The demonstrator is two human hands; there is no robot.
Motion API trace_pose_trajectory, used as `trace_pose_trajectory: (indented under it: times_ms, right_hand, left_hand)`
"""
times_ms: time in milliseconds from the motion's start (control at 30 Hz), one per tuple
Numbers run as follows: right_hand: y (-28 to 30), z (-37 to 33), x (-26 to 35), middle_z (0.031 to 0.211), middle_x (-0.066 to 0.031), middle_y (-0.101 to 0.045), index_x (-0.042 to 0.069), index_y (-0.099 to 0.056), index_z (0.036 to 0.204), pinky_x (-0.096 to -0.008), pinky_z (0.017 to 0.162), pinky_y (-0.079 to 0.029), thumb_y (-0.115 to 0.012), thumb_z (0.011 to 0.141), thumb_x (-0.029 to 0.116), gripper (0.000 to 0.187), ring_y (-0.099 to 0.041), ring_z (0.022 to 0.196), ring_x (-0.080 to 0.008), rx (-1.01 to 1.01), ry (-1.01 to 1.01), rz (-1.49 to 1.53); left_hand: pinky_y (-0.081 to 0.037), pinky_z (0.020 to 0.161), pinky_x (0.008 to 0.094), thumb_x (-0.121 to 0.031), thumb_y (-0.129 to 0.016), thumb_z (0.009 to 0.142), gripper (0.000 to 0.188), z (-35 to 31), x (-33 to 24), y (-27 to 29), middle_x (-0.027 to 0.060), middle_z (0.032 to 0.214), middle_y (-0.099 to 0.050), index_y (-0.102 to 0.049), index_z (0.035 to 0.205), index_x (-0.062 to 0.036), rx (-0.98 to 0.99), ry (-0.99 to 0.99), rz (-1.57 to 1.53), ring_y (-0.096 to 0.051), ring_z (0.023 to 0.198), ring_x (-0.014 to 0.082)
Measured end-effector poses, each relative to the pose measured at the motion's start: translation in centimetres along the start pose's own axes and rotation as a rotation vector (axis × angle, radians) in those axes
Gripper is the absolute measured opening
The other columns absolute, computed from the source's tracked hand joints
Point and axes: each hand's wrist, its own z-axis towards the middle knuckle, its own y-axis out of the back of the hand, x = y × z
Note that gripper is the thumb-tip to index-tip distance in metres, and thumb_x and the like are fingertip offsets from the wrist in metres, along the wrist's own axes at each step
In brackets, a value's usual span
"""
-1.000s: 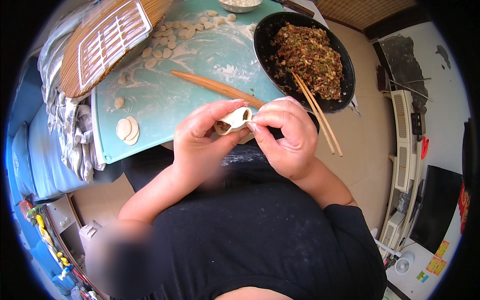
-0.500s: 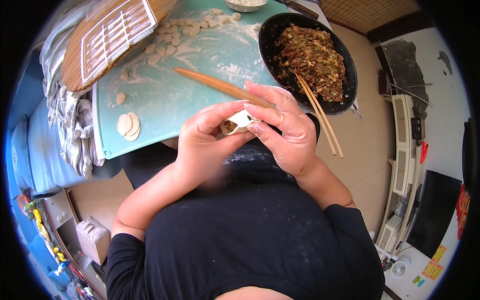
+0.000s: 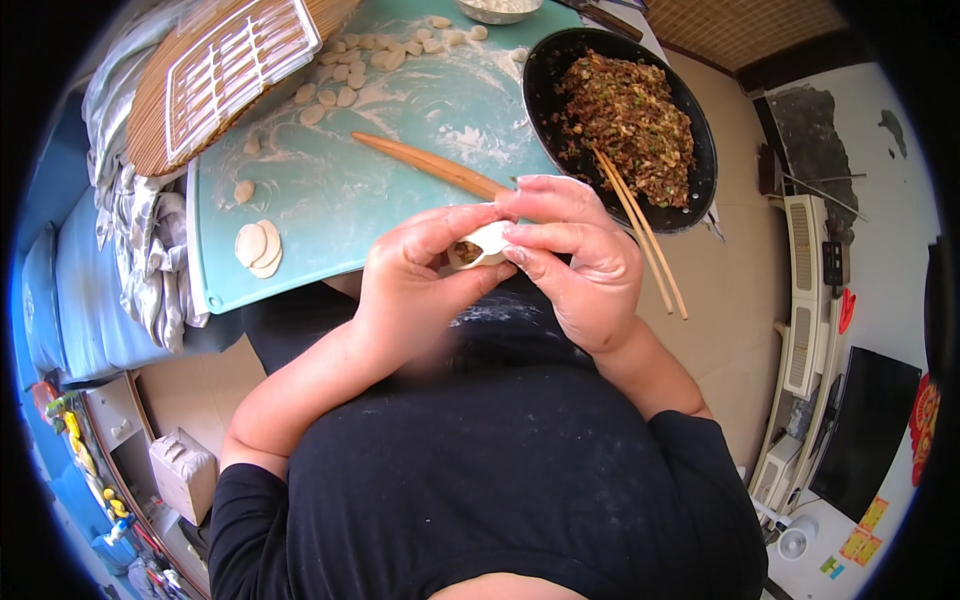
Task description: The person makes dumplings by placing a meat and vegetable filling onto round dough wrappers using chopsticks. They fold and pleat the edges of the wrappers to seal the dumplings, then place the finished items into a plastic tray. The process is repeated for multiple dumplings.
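Note:
Between my two hands is a dumpling (image 3: 486,243), a white wrapper folded over brown filling. Its left end gapes and the filling shows there, while the right end is pinched. My left hand (image 3: 415,262) curls round the gaping end, thumb below and fingers above. With floury fingertips, my right hand (image 3: 580,255) presses the right end of the wrapper. Just beyond my hands a tapered wooden rolling pin (image 3: 430,165) lies on the green mat (image 3: 330,220); my right fingers hide its near end. Flat round wrappers (image 3: 258,248) overlap at the mat's left corner.
At the right a black pan (image 3: 540,95) holds minced filling (image 3: 635,120), with chopsticks (image 3: 640,235) leaning out over its near rim. Small dough pieces (image 3: 395,58) are scattered across the mat's far side. A white slotted tray (image 3: 240,75) rests on a round woven mat (image 3: 145,125) at far left.
The right fingers have closed in on the dumpling's right end, where a small opening showed before. Both hands stay nearly in place.

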Motion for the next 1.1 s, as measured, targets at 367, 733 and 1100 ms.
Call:
trace_pose_trajectory:
  times_ms: [367,733,1100]
  right_hand:
    - [0.4,0.4,0.2,0.105,-0.0115,-0.06,0.005,-0.065,0.086,-0.0341,0.089,-0.04,-0.069,0.067,-0.002,0.021,-0.053,0.103,-0.0266,0.062,0.01,-0.059]
    - [-0.8,-0.8,0.1,0.125,-0.0161,-0.047,0.0,-0.042,0.126,-0.0321,0.092,-0.043,-0.063,0.081,0.006,0.051,-0.051,0.11,-0.023,0.024,-0.636,1.019]
    - [-0.5,-0.9,-0.2,0.115,-0.0112,-0.056,0.0,-0.051,0.117,-0.0273,0.08,-0.05,-0.058,0.082,-0.004,0.037,-0.057,0.099,-0.0159,0.017,-0.663,0.756]
  left_hand:
    - [-0.05,0.073,0.0265,-0.002,-0.073,0.069,0.039,0.0,0.5,0.1,0.01,0.095,-0.063,-0.061,0.107,-0.0036,-0.001,-0.022,0.108,-0.062,0.084,0.0154]
    - [-0.049,0.071,0.0238,-0.001,-0.073,0.069,0.04,1.0,-0.1,1.3,0.0088,0.102,-0.062,-0.059,0.106,-0.0012,0.037,-0.271,0.313,-0.061,0.085,0.0156]
    - [-0.045,0.061,0.0183,-0.014,-0.062,0.084,0.019,1.2,-1.1,2.2,0.0029,0.085,-0.06,-0.055,0.096,-0.0003,-0.05,0.378,-0.271,-0.057,0.073,0.0065]
